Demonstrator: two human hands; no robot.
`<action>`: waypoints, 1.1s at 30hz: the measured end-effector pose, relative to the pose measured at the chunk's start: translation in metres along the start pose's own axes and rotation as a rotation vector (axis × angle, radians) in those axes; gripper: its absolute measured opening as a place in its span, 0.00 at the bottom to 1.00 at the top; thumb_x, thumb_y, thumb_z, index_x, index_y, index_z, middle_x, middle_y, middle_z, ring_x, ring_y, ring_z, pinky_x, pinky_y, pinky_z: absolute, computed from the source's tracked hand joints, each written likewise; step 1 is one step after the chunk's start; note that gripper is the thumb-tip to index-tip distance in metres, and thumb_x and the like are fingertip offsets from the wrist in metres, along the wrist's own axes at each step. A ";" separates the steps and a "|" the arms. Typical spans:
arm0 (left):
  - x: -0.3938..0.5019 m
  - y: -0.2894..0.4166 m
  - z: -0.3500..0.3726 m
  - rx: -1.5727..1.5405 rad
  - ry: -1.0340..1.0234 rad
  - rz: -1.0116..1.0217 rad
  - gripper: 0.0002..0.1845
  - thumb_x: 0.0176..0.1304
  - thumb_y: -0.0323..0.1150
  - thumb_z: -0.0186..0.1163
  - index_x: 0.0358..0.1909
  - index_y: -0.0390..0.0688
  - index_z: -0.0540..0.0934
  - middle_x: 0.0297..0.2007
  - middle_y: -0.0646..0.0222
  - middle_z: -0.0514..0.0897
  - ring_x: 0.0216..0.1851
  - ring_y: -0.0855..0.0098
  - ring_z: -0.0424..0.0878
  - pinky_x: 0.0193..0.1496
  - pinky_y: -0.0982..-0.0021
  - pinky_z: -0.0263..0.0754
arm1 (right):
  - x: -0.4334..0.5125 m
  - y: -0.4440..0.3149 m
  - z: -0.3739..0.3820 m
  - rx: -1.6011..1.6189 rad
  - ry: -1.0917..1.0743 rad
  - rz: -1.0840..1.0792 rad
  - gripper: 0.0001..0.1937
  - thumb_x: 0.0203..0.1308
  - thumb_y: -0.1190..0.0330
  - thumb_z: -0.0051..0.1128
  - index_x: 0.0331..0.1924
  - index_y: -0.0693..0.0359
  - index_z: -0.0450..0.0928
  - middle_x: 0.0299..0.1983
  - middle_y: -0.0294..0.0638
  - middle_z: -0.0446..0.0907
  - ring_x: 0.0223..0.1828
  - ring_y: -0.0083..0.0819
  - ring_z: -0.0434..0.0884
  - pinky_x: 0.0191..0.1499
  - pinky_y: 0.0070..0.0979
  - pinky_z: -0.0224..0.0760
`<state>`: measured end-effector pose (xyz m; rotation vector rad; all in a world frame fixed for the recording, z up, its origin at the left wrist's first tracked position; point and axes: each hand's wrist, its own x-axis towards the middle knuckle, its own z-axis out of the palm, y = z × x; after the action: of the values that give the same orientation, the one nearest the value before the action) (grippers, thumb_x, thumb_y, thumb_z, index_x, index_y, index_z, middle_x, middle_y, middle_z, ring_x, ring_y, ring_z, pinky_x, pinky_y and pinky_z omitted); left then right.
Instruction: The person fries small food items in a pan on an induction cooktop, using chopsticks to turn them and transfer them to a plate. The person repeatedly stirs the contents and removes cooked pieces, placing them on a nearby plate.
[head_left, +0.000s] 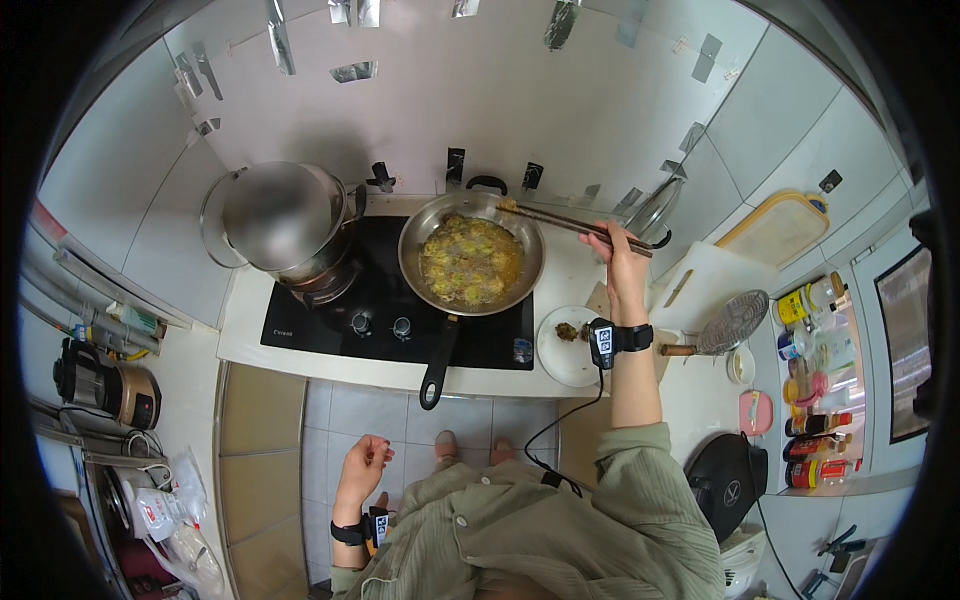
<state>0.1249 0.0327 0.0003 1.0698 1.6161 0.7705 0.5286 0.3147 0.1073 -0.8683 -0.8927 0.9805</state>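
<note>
My right hand (619, 255) grips a pair of dark chopsticks (559, 219). Their tips hold a small yellowish piece of food (508, 204) over the far right rim of a steel frying pan (534, 262). Yellow-green battered pieces (471, 262) bubble in oil inside the pan, which sits on a black glass cooktop (382, 247). Its black handle (436, 373) points toward me past the counter edge. Below my right forearm, a white plate (559, 366) bears browned fried pieces (567, 331), partly hidden by my wrist. My left hand (367, 459) hangs low before the counter with loosely curled fingers, holding nothing.
A lidded steel pot (304, 274) occupies the left burner. Right of the counter are a skimmer with a wooden handle (731, 322), a small white bowl (741, 365), a pink container (755, 412) and a black appliance (726, 484). A cable (551, 433) runs from my right wrist.
</note>
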 end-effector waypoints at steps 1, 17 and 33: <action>0.001 0.002 0.001 0.002 0.002 0.016 0.07 0.65 0.29 0.52 0.36 0.35 0.74 0.28 0.65 0.82 0.30 0.74 0.81 0.32 0.75 0.74 | -0.002 0.002 0.000 0.008 0.077 0.068 0.13 0.63 0.69 0.50 0.36 0.76 0.75 0.35 0.51 0.79 0.32 0.39 0.83 0.37 0.21 0.78; -0.006 0.011 0.017 0.066 -0.040 0.029 0.07 0.65 0.30 0.51 0.37 0.35 0.74 0.29 0.65 0.82 0.31 0.75 0.80 0.34 0.75 0.74 | -0.033 0.049 0.006 -0.160 0.171 0.234 0.11 0.61 0.73 0.50 0.34 0.78 0.74 0.32 0.51 0.79 0.31 0.38 0.83 0.33 0.21 0.79; 0.006 0.017 0.031 0.114 -0.108 0.030 0.07 0.64 0.28 0.52 0.36 0.34 0.74 0.27 0.62 0.82 0.30 0.72 0.81 0.35 0.73 0.75 | -0.121 0.054 -0.129 -0.576 0.219 0.248 0.13 0.61 0.71 0.49 0.27 0.74 0.77 0.18 0.45 0.80 0.21 0.27 0.82 0.26 0.22 0.73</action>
<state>0.1586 0.0444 0.0035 1.1992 1.5703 0.6356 0.5940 0.1934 -0.0167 -1.5753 -0.9040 0.8229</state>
